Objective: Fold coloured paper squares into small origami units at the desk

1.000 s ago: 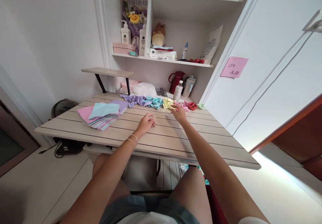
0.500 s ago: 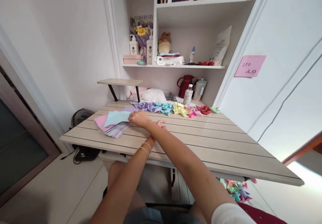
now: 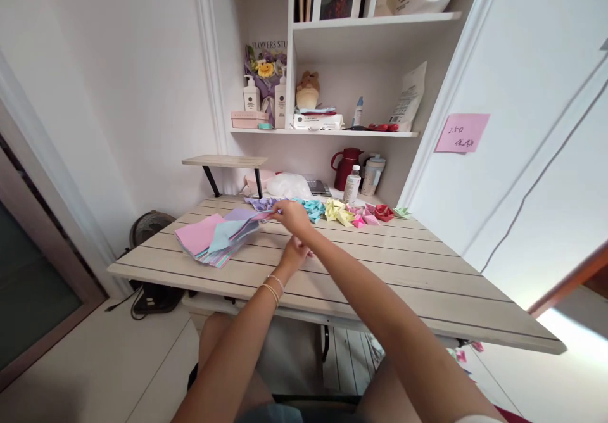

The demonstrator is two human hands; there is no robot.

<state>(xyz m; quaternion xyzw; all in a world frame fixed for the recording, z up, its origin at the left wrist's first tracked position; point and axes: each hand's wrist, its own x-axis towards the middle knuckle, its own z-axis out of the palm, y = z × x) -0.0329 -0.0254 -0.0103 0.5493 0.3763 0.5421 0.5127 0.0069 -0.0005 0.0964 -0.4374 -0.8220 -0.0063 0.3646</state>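
Observation:
My right hand [image 3: 291, 215] pinches the right end of several sheets of colored paper [image 3: 244, 223], pulling them out to the right over the stack. A light blue sheet and a purple one show among them. Under their left part lies the fanned stack of square paper [image 3: 199, 234], with pink on top and mixed colors along its edge. My left hand [image 3: 297, 250], with bracelets at the wrist, rests low over the table just below my right forearm, which crosses over it. Its fingers are mostly hidden.
Folded paper pieces line the table's back: purple [image 3: 259, 203], blue [image 3: 311, 209], yellow [image 3: 338, 213], pink [image 3: 368, 215], red [image 3: 384, 213] and green [image 3: 401, 212]. Behind them stand a bottle [image 3: 351, 187], a red jug [image 3: 346, 168] and a tumbler [image 3: 373, 175]. A small raised shelf [image 3: 225, 161] stands back left.
My right hand has moved right and slightly up, drawing paper sheets off the stack. The light blue top sheet has shifted right and pink now shows. My left hand has dropped slightly.

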